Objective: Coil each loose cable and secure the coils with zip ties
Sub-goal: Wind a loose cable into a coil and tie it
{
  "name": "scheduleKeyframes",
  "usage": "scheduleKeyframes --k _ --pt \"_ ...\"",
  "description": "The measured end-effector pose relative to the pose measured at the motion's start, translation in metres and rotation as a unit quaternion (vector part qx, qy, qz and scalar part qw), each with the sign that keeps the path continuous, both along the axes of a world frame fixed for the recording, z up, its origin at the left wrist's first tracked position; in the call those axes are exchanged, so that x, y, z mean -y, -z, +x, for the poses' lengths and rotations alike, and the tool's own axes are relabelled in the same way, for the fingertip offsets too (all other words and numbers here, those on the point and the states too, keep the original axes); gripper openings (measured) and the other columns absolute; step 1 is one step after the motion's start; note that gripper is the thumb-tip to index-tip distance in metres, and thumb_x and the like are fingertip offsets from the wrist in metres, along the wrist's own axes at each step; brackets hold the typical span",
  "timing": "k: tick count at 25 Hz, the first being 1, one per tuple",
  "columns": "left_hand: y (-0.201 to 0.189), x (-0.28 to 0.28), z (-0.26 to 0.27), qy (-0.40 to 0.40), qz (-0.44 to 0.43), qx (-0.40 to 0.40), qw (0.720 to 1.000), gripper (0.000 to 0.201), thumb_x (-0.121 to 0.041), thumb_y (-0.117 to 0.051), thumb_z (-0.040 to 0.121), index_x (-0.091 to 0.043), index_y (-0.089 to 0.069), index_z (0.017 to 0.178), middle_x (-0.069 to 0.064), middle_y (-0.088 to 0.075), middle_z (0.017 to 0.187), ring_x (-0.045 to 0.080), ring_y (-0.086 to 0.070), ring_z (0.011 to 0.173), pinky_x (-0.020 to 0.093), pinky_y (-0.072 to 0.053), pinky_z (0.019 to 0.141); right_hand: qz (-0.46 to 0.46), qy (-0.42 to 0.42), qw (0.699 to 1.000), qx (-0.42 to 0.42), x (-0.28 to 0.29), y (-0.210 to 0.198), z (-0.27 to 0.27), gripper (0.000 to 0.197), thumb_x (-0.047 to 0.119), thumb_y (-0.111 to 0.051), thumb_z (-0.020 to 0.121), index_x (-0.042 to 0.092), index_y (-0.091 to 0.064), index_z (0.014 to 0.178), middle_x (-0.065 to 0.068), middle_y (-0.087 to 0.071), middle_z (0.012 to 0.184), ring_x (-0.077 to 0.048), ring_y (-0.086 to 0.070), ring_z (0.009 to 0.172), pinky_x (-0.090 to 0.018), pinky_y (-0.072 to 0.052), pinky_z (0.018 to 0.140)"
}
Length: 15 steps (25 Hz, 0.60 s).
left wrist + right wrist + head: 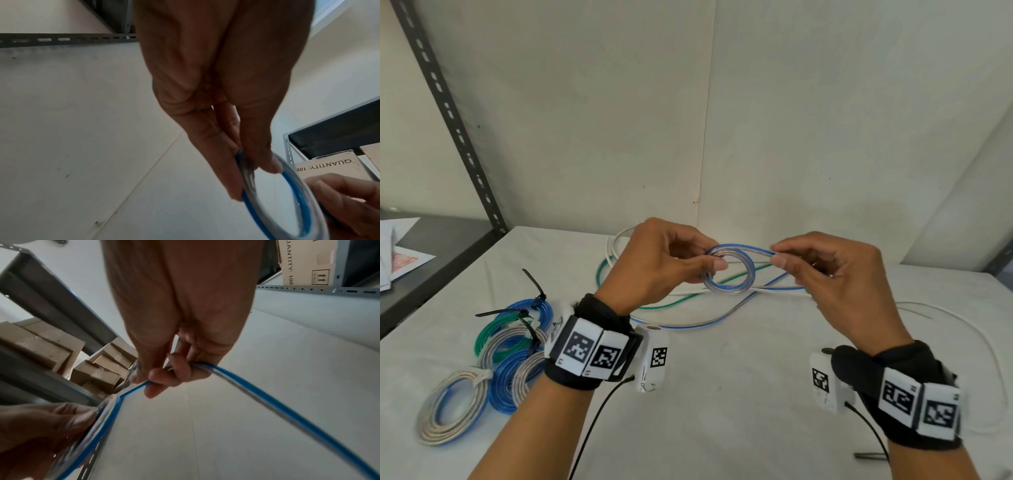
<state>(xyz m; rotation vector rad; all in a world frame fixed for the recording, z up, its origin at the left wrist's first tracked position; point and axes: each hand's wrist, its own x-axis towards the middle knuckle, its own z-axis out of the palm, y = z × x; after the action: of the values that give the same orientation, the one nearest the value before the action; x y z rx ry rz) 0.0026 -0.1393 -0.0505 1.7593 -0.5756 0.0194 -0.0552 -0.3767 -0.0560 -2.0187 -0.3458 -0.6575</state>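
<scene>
A blue and clear cable (732, 270) is held above the white table (722, 394), wound into a small coil. My left hand (705, 265) pinches the coil's left side between thumb and fingers; the left wrist view shows the coil (248, 183) under the thumb. My right hand (777, 255) pinches the cable's strand at the coil's right, and the strand (267, 395) runs on past its fingers in the right wrist view. The cable's loose length (688, 323) trails over the table. A green cable (664, 305) and a white cable (962, 329) lie loose.
Several finished coils (493, 349) with black and white zip ties lie at the table's left. A dark shelf (431, 253) with papers stands further left, its slotted upright (448, 113) rising along the wall. Cardboard boxes (107, 369) sit on racks nearby. One black zip tie (869, 455) lies by my right wrist.
</scene>
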Motion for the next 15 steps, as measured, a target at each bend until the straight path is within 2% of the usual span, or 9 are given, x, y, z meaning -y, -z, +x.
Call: scheduleKeyframes --k 2,4,5,7,9,12,15 --pt "0.001 0.001 0.002 -0.01 -0.018 0.0 1.0 0.015 -0.01 -0.084 0.078 -0.004 -0.079 0.091 0.016 -0.076 0.079 0.024 -0.073 0.073 0.037 -0.063 0.073 -0.014 0.027 0.999 0.034 -0.006 -0.002 -0.002 0.003 0.021 -0.076 0.087 0.021 -0.075 0.084 0.012 -0.07 0.074 -0.008 -0.055 0.057 -0.018 -0.041 0.055" --pt "0.001 0.0 0.003 -0.01 -0.031 -0.006 0.999 0.016 -0.01 -0.083 0.079 -0.004 -0.079 0.093 0.016 -0.076 0.08 0.032 -0.075 0.078 0.037 -0.063 0.074 -0.027 0.051 0.996 0.069 -0.009 -0.003 -0.003 0.01 0.026 -0.073 0.088 0.018 -0.074 0.083 0.01 -0.069 0.071 -0.005 -0.057 0.058 -0.013 -0.038 0.056" --pt "0.001 -0.001 0.003 -0.008 -0.036 -0.008 0.999 0.016 -0.01 -0.082 0.079 -0.004 -0.079 0.093 0.017 -0.076 0.08 0.034 -0.075 0.079 0.036 -0.063 0.073 -0.027 0.059 0.995 0.077 -0.01 -0.004 -0.004 0.014 0.03 -0.072 0.088 0.016 -0.074 0.084 0.01 -0.069 0.069 -0.005 -0.058 0.058 -0.015 -0.04 0.056" --pt "0.0 -0.001 0.002 -0.004 -0.051 -0.007 0.999 0.015 -0.008 -0.08 0.081 -0.002 -0.079 0.094 0.02 -0.075 0.08 0.031 -0.074 0.077 0.033 -0.062 0.071 -0.02 0.071 0.994 0.078 -0.009 -0.006 -0.005 0.018 0.034 -0.074 0.086 0.016 -0.074 0.084 0.007 -0.068 0.065 -0.01 -0.061 0.056 -0.023 -0.045 0.055" --pt "-0.001 0.0 0.001 -0.006 -0.076 -0.011 0.997 0.014 -0.007 -0.079 0.082 -0.001 -0.078 0.095 0.022 -0.074 0.081 0.027 -0.071 0.075 0.034 -0.063 0.071 -0.011 0.06 0.997 0.057 -0.009 -0.006 -0.006 0.013 0.033 -0.074 0.088 0.021 -0.073 0.091 0.003 -0.064 0.062 -0.015 -0.057 0.052 -0.027 -0.043 0.053" --pt "-0.002 -0.001 0.0 -0.013 -0.102 -0.012 0.995 0.015 -0.008 -0.079 0.082 -0.001 -0.077 0.096 0.022 -0.074 0.081 0.026 -0.071 0.075 0.036 -0.062 0.073 -0.012 0.009 1.0 0.025 -0.011 -0.009 -0.008 0.009 0.029 -0.067 0.094 0.026 -0.073 0.101 -0.002 -0.055 0.06 -0.013 -0.042 0.049 -0.02 -0.034 0.052" --pt "-0.003 0.0 -0.002 -0.011 -0.107 -0.008 0.994 0.015 -0.008 -0.079 0.082 -0.001 -0.077 0.096 0.021 -0.075 0.081 0.024 -0.071 0.075 0.034 -0.062 0.071 -0.012 0.004 1.0 0.027 -0.014 -0.012 -0.011 0.01 0.026 -0.067 0.094 0.025 -0.075 0.098 -0.004 -0.046 0.058 -0.008 -0.036 0.051 -0.013 -0.03 0.054"
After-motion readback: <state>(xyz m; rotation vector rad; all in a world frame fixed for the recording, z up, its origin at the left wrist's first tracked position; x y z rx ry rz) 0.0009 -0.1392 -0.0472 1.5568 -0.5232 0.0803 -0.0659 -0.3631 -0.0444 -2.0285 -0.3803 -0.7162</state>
